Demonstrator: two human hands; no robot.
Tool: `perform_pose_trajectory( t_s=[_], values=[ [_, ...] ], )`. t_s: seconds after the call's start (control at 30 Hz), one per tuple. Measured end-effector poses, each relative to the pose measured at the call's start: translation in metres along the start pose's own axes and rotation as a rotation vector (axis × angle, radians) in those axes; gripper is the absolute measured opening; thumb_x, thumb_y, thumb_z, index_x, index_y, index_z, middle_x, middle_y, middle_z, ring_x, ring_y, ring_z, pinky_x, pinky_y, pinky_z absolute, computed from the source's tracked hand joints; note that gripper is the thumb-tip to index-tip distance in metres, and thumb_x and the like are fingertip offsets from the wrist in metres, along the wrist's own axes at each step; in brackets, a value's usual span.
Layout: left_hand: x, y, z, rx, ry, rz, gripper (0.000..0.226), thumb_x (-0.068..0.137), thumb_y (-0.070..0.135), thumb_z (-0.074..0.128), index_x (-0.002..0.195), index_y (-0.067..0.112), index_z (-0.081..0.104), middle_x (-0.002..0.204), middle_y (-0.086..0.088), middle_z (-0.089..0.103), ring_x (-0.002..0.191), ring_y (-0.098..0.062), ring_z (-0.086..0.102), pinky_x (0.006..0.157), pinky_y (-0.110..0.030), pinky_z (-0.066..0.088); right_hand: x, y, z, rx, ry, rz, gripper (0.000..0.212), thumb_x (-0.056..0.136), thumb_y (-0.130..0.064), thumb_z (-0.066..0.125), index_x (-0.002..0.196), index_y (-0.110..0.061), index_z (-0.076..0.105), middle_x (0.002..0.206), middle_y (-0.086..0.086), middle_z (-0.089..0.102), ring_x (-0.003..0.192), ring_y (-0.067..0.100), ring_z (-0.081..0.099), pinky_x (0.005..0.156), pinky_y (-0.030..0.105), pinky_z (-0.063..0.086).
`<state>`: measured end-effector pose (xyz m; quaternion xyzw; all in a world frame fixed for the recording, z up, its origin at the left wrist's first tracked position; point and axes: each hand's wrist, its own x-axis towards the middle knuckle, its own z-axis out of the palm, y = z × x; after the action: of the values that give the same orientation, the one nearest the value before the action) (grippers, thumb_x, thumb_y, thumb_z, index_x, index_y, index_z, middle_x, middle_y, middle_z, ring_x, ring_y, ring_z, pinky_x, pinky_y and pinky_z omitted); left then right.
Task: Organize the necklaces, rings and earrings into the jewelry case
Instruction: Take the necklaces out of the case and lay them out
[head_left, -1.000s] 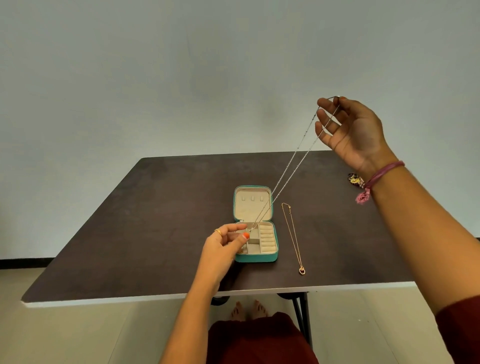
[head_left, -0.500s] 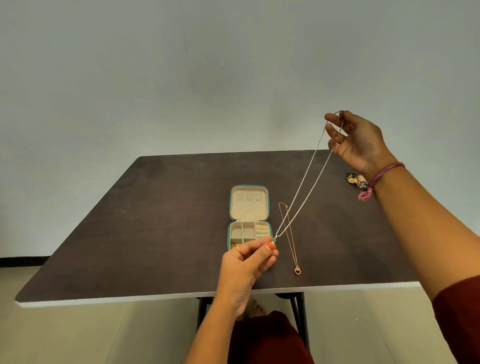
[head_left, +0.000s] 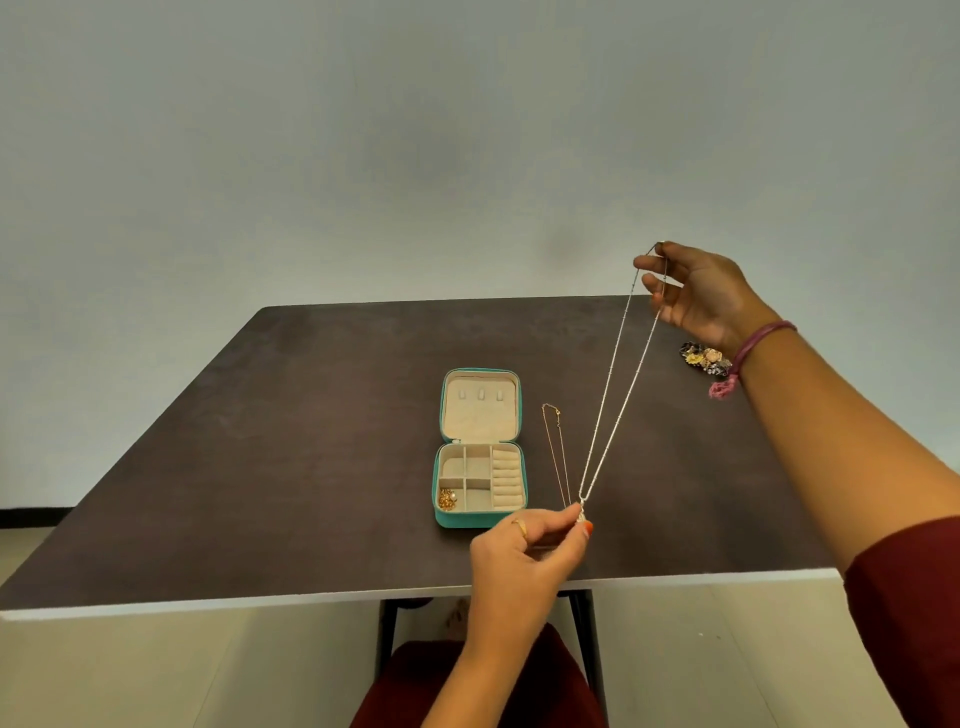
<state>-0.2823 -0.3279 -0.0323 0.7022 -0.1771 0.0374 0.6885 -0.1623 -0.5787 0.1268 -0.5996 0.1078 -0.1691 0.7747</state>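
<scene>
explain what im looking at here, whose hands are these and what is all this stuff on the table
There is no machine: a person wears a camera on the head, looking down at their own hands. The right hand holds up the top of a silver necklace; the left hand pinches its lower end in the fingers. On the dark table lie an open teal jewelry case with gold pieces in one compartment, a thin gold necklace beside it, and flower-shaped jewelry far right.

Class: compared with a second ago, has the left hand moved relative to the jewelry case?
Yes. The left hand, pinching the silver necklace, shifted from over the jewelry case rightward, past its near right corner.
</scene>
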Motion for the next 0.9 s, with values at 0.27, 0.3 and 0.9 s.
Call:
perform_pose_trajectory(
  t_s=[0.27, 0.3, 0.9],
  values=[
    [-0.006, -0.011, 0.025, 0.303, -0.022, 0.250, 0.025, 0.085, 0.031, 0.067, 0.101, 0.014, 0.075, 0.087, 0.006, 0.070, 0.079, 0.001, 0.065, 0.070, -0.010, 0.052, 0.022, 0.020, -0.002, -0.163, 0.019, 0.064, 0.012, 0.098, -0.020, 0.046, 0.093, -0.020, 0.056, 0.087, -0.002, 0.067, 0.068, 0.008, 0.059, 0.060, 0.023, 0.048],
    [-0.007, -0.012, 0.027, 0.319, -0.024, 0.261, 0.031, 0.085, 0.037, 0.065, 0.102, 0.013, 0.074, 0.087, 0.005, 0.070, 0.079, 0.001, 0.065, 0.070, -0.009, 0.051, 0.024, 0.024, -0.001, -0.195, 0.021, 0.073, 0.012, 0.099, -0.020, 0.045, 0.093, -0.020, 0.055, 0.087, -0.003, 0.067, 0.068, 0.008, 0.059, 0.060, 0.023, 0.047],
    [0.004, -0.024, 0.052, 0.728, -0.255, 0.073, 0.019, 0.089, 0.025, 0.064, 0.099, 0.011, 0.072, 0.090, 0.000, 0.061, 0.076, -0.011, 0.063, 0.067, -0.020, 0.052, 0.071, 0.102, -0.002, -0.536, -0.040, 0.131, 0.021, 0.100, -0.018, 0.038, 0.088, -0.024, 0.054, 0.086, -0.008, 0.067, 0.070, 0.005, 0.053, 0.059, 0.023, 0.034]
  ],
)
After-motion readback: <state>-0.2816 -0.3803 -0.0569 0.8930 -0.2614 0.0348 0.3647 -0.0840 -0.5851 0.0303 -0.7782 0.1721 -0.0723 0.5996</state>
